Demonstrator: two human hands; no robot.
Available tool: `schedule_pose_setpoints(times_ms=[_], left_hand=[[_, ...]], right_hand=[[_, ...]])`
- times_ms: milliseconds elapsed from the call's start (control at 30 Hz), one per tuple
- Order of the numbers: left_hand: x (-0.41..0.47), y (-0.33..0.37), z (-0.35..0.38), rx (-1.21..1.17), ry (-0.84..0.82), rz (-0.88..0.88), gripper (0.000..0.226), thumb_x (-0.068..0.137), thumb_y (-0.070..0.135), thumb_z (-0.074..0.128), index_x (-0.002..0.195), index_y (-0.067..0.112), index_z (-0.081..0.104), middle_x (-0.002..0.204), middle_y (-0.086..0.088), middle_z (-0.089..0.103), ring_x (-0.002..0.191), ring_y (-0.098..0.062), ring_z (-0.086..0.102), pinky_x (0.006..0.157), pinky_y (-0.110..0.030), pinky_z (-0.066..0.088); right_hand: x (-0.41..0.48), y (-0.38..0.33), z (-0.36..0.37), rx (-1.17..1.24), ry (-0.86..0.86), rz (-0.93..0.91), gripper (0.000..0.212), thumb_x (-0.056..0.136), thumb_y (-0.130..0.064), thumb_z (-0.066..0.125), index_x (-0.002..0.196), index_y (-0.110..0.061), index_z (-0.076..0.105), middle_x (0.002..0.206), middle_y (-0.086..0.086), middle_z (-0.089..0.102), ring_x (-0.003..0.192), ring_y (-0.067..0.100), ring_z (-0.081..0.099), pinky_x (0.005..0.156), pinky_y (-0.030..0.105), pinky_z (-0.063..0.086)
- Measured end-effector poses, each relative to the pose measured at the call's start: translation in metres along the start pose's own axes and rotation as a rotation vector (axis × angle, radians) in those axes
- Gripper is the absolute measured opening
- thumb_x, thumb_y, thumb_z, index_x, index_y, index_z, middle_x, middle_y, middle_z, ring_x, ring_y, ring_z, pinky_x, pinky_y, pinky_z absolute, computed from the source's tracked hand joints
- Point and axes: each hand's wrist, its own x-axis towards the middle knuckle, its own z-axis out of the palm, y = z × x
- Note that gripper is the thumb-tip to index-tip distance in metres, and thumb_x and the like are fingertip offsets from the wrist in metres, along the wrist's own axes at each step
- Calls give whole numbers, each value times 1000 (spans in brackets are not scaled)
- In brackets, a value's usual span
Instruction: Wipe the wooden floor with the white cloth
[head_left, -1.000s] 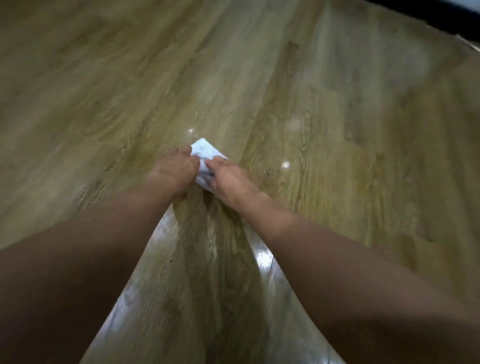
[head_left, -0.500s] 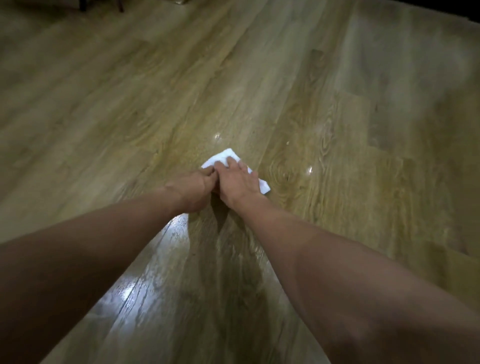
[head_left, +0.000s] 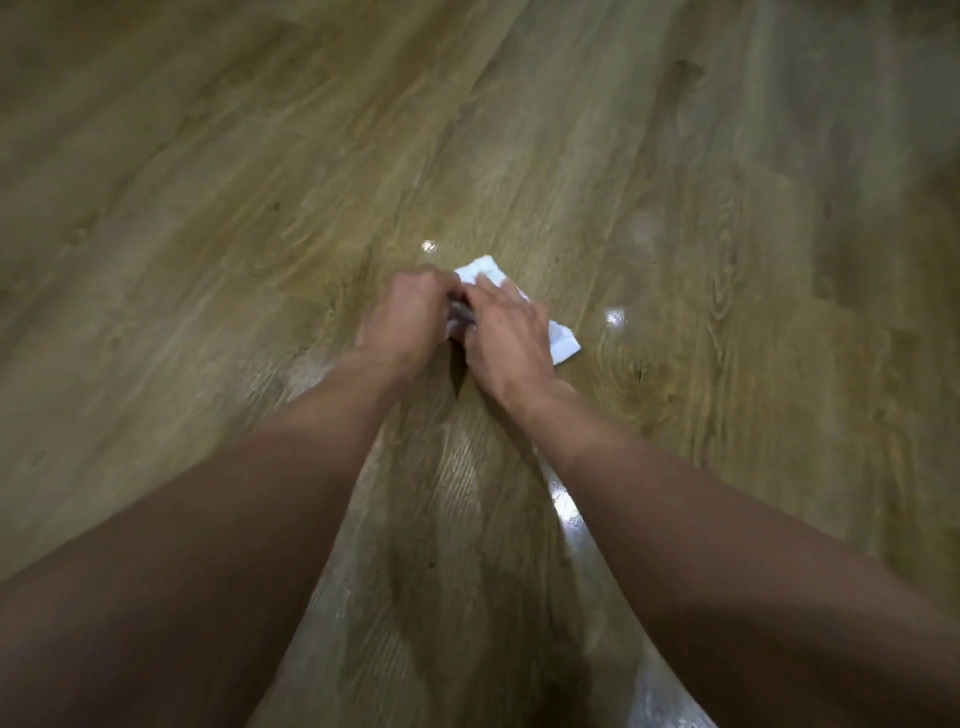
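Down at the middle of the floor, a small crumpled white cloth (head_left: 563, 344) lies flat against the boards. The two hands cover most of it, so only a corner beyond the fingers and a wider flap to the right show. The right hand (head_left: 506, 338) lies palm down on top of it, fingers fairly straight and laid across the fabric, pressing it to the floor rather than clutching it. The left hand (head_left: 410, 317) sits just beside the right, its fingers curled under at the cloth's left edge, where a bunched, shadowed fold shows between the two hands. It appears to pinch that fold, though its fingertips are hidden. The bare left forearm (head_left: 234, 519) and right forearm (head_left: 701, 519) reach forward from the bottom corners and converge on the cloth. Around them spreads the glossy olive-brown wooden floor (head_left: 208, 208) of long grained planks, with small bright glints (head_left: 615, 316) near the cloth and a shiny streak (head_left: 563, 506) between the forearms.
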Motion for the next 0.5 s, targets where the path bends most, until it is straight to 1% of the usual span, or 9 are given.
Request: schedule_pose_setpoints(times_ms=[33,100,167,200,267,333,400,433,500], left_hand=[[-3,-4,1,51,10,66,21,78,15,69,98,10,69,98,-16,68,92,-34,63,69,-31,45],[-18,-11,10,82,20,239,22,81,22,67,99,9,67,96,-17,64,91,-36,60,71,-40,49],[-31,-15,19,94,17,303,23,86,22,60,103,7,63,100,-17,61,93,-35,55,75,-44,47],[-22,-18,21,132,14,274,25,88,22,58,109,8,59,107,-16,59,98,-34,52,80,-46,44],[16,-22,18,219,-9,148,31,91,26,58,117,8,55,116,-16,57,107,-35,51,90,-45,42],[58,-26,11,230,-23,56,31,90,27,59,114,7,60,115,-18,62,106,-36,57,91,-46,44],[75,-28,8,167,3,-23,23,88,19,58,107,7,63,110,-18,65,102,-36,60,88,-44,48],[70,-28,10,165,21,-24,22,88,16,56,106,6,62,109,-18,64,101,-36,59,88,-44,47],[41,-28,20,244,79,70,21,88,16,56,106,6,58,109,-18,61,102,-37,54,89,-44,42]], right_hand=[[-6,6,1,26,-9,-42,41,92,-15,46,132,-25,49,143,-4,45,138,19,32,108,41,29],[-25,23,1,116,-28,-151,43,95,-19,50,138,-23,46,150,-2,40,142,19,29,112,37,23],[-28,37,-6,152,-52,-216,43,95,-24,54,137,-25,48,149,-1,41,141,18,32,111,37,25],[-16,39,-8,155,-43,-218,42,94,-24,55,136,-25,51,148,0,43,139,19,35,111,37,27],[20,30,-6,194,-14,-155,38,92,-21,57,129,-22,58,144,6,49,136,22,40,110,38,31],[55,14,-5,198,22,-78,30,91,-19,55,119,-20,63,135,5,56,129,23,46,102,36,36],[69,6,-2,163,63,-58,24,90,-15,51,110,-17,62,124,4,59,122,23,49,97,38,39],[65,7,-1,176,53,-68,26,89,-11,48,112,-14,61,125,7,59,122,24,48,99,41,38],[37,11,2,188,13,-115,36,91,-10,46,126,-9,56,137,12,52,132,26,42,112,42,29]])
